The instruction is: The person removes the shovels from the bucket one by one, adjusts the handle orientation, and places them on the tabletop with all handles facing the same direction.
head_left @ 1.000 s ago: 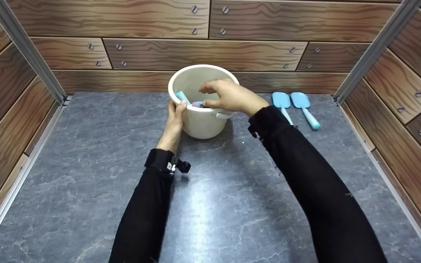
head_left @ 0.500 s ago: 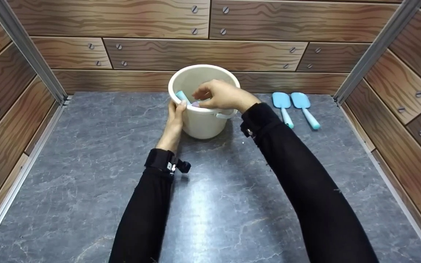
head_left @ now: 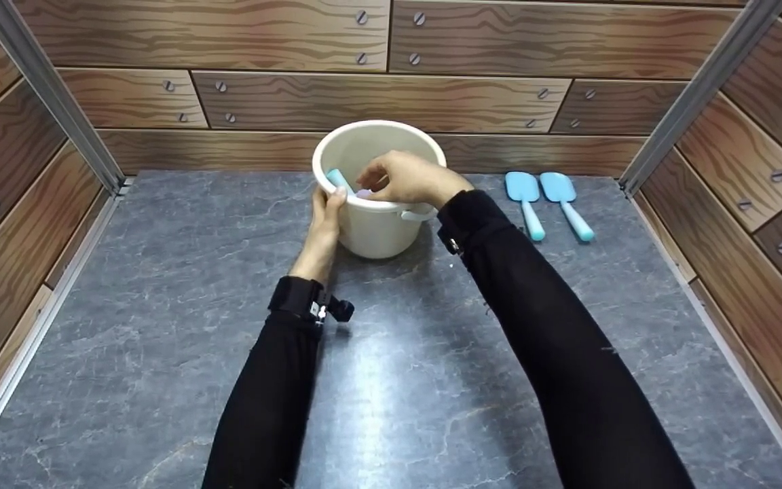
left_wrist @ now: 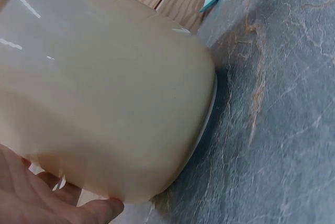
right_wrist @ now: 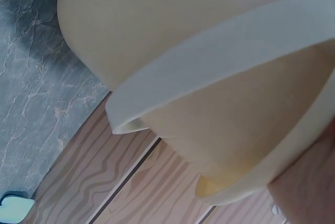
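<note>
A cream bucket stands upright on the grey marbled surface near the back wall. My left hand grips its left side, thumb up at the rim and fingers round the wall; the left wrist view shows those fingertips against the bucket. My right hand reaches over the front right of the rim, fingers bent down inside. Just beyond its thumb shows a small purple thing, mostly hidden; I cannot tell whether the fingers hold it. A light blue rod-like handle leans inside at the left.
Two light blue toy shovels lie side by side to the right of the bucket, blades toward the back. Wood-patterned panels wall in the back and both sides, with grey metal posts at the corners.
My right hand has moved slightly left and deeper into the bucket, its fingers bending more, and the nearer shovel's handle has come into sight. My left hand and the bucket have stayed still.
</note>
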Demonstrator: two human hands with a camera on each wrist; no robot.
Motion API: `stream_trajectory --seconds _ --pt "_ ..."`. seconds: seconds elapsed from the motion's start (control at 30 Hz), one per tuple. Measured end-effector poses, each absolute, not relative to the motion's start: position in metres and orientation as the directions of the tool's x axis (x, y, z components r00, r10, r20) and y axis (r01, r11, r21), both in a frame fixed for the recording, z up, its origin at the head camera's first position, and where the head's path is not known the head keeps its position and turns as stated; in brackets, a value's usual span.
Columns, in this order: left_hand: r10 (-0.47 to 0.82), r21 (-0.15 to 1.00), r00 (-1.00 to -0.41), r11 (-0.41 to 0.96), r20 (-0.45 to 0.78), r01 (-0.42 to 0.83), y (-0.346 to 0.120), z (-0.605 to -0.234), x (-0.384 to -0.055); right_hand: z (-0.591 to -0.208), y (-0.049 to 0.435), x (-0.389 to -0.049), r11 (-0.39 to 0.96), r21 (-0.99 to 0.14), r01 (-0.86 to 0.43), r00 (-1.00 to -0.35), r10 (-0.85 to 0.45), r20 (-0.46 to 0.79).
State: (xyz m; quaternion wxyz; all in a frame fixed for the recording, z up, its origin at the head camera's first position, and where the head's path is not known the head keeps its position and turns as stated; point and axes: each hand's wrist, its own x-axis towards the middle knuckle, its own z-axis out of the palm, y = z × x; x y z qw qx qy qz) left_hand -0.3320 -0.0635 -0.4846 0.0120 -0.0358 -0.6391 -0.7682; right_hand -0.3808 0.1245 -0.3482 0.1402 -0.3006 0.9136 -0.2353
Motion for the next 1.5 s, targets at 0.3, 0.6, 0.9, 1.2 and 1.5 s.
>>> stream_trajectory --seconds 0.3,0.6,0.9,1.2,1.5 --pt "0.043 0.987 -0.998 -0.158 0.039 0.032 -0.064 -0.485 -0.330 -0.351 0.126 -0.381 0.710 -0.531 -0.462 -0.783 -0.608 -0.131" --pt "0.026 0.982 -0.998 -0.185 0.052 0.046 -0.063 -0.485 -0.331 -0.353 0.124 -0.380 0.739 -0.484 -0.469 -0.808 -0.580 -0.104" --pt "0.034 0.982 -0.998 -0.185 0.051 0.044 -0.062 -0.484 -0.331 -0.356 0.124 -0.376 0.753 -0.457 -0.474 -0.840 -0.543 -0.023" --pt "0.024 0.982 -0.999 -0.185 0.047 0.042 -0.063 -0.484 -0.331 -0.358 0.121 -0.372 0.771 -0.438 -0.463 -0.869 -0.493 0.051" --pt "0.030 0.983 -0.998 -0.177 0.060 0.054 -0.064 -0.484 -0.331 -0.360 0.119 -0.368 0.779 -0.438 -0.449 -0.886 -0.452 0.104"
